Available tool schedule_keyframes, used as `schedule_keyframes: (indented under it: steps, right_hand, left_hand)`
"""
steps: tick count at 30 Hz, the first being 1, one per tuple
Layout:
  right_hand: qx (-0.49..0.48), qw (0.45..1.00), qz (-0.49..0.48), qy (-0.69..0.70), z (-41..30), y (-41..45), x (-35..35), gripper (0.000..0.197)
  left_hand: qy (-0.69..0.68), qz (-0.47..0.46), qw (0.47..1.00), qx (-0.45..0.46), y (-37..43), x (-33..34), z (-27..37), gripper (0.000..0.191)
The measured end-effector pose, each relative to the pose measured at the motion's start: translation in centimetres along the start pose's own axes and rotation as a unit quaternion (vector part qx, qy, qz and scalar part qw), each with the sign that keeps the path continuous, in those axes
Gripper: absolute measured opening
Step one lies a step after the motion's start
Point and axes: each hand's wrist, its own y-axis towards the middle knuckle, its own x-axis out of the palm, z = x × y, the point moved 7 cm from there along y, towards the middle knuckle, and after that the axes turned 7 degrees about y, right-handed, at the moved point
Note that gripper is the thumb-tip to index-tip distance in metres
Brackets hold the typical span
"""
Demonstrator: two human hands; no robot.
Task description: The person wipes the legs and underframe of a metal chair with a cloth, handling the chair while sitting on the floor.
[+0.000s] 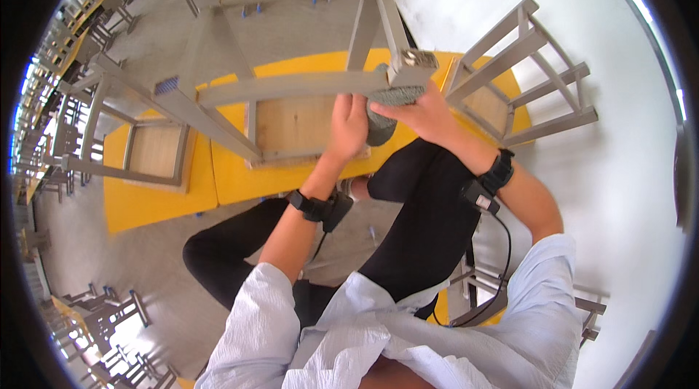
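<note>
An upside-down stool with a grey frame (295, 84) rests its wooden seat (295, 124) on a yellow tabletop (164, 209), legs pointing up toward me. A grey-green cloth (398, 95) is bunched against the near right leg, just below its foot end (418, 61). My right hand (431, 116) grips this cloth from the right, thumb on its near side. On the left of the cloth's hanging part, my left hand (350, 126) closes around it; its fingertips are hidden behind the stool's rail.
Two more upturned stools stand on the yellow tables, one at the left (153, 154) and one at the right (524, 72) beside a white wall (617, 181). Further rows of desks and stools (104, 307) line the left. My bent knee (218, 247) is below the table edge.
</note>
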Motion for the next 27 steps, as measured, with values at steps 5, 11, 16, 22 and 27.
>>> schedule_keyframes:
  steps: [5, 11, 16, 22, 27]
  right_hand:
    - [-0.067, 0.99, -0.078, -0.1, -2.4, 1.8, 4.3, 0.037]
    - [-0.055, 0.979, -0.134, -0.141, 0.6, 4.0, 9.3, 0.04]
    - [-0.087, 0.973, -0.143, -0.161, 2.9, 3.8, 12.6, 0.043]
    - [-0.062, 0.976, -0.169, -0.124, 8.0, 2.9, 13.2, 0.046]
    - [0.021, 0.99, -0.111, -0.088, 13.0, 1.9, 13.4, 0.047]
  left_hand:
    - [0.041, -0.014, 0.999, -0.012, -1.6, -4.6, 0.2, 0.031]
    - [0.067, 0.018, 0.997, -0.04, -3.3, -10.3, 0.0, 0.03]
    - [0.126, 0.077, 0.989, -0.022, -5.8, -13.8, -2.2, 0.029]
    - [0.212, 0.085, 0.973, -0.044, -7.6, -15.0, -5.7, 0.023]
    - [0.298, 0.105, 0.944, -0.096, -9.0, -16.0, -7.1, 0.021]
